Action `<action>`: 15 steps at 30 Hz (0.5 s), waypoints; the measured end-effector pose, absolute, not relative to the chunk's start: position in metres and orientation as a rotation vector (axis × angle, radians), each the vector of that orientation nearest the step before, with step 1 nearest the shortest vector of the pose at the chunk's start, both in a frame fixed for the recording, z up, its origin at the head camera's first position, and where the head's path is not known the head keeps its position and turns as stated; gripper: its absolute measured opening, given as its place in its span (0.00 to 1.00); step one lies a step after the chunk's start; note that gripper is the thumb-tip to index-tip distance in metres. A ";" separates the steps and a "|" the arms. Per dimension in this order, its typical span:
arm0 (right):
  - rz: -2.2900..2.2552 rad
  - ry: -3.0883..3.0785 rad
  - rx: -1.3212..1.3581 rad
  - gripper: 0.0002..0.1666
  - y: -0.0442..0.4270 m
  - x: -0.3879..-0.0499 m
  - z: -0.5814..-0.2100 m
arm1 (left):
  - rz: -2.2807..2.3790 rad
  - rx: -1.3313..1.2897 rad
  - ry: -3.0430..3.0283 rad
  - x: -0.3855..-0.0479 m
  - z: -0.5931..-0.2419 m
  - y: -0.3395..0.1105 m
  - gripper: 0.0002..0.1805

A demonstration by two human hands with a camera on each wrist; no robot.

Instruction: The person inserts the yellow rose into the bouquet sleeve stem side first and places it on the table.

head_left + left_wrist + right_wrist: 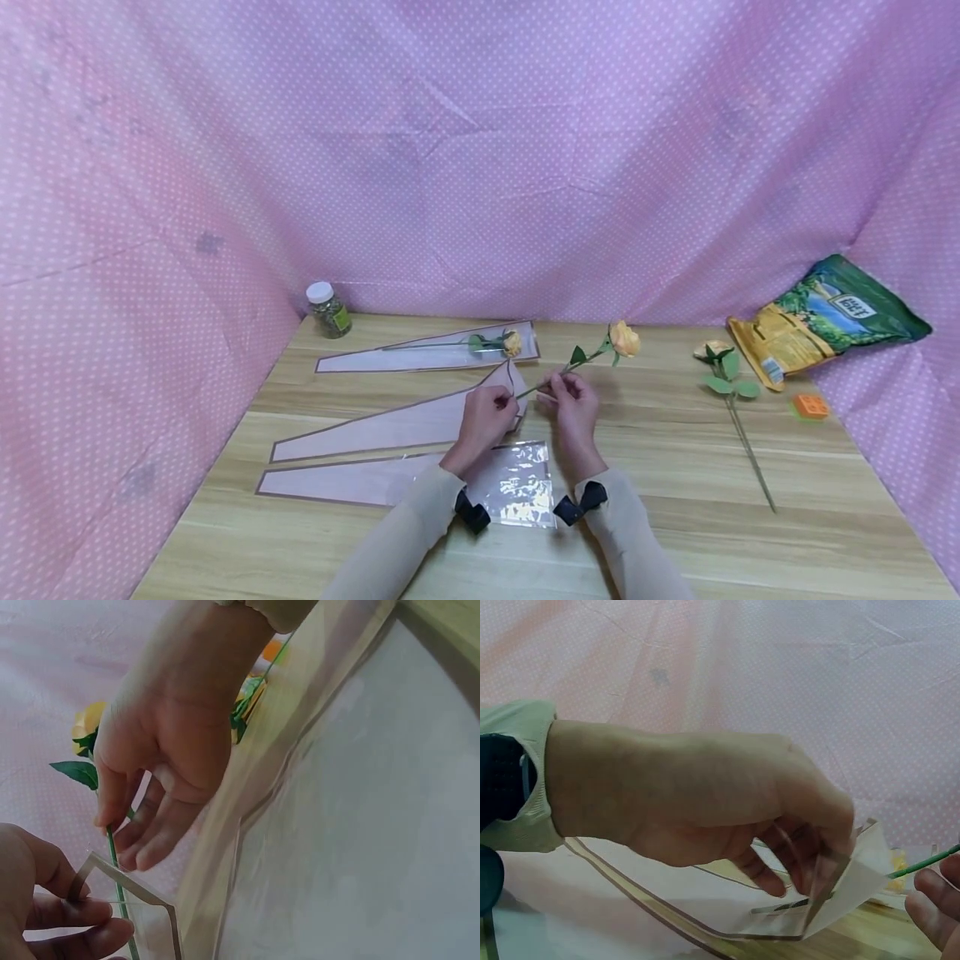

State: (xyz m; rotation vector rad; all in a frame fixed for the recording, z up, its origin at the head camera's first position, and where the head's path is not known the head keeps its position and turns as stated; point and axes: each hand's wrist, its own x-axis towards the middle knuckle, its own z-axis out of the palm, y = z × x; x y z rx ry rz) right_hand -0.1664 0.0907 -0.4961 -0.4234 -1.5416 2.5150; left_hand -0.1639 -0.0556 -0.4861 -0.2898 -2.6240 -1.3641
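My left hand [486,418] pinches the mouth edge of the middle clear, brown-bordered flower sleeve [375,433], raising its wide end off the table. With thumb and fingertips, my right hand [576,415] holds an artificial yellow rose [625,339] by its green stem, the bloom pointing up and to the right. In the right wrist view the stem [922,864] runs into the mouth of the sleeve [855,877], its lower end showing behind the left fingers. The left wrist view shows the stem [112,847] passing the sleeve's lifted edge [135,889].
Behind lies another sleeve [352,361] with a rose [512,342] in it; a flat sleeve [330,485] is in front. To the right are a loose rose [726,382], a green-yellow bag [832,312] and an orange block [810,407]. A white-lidded jar [330,312] stands back left.
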 end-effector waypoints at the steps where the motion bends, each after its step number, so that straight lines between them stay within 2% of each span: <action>1: 2.518 -1.537 -0.431 0.16 0.090 -0.166 -0.497 | -1.364 -0.297 -2.617 -0.164 -0.486 -0.055 0.08; 15: 2.506 -1.618 -0.501 0.15 0.087 -0.167 -0.498 | -1.390 -0.339 -2.547 -0.166 -0.482 -0.046 0.07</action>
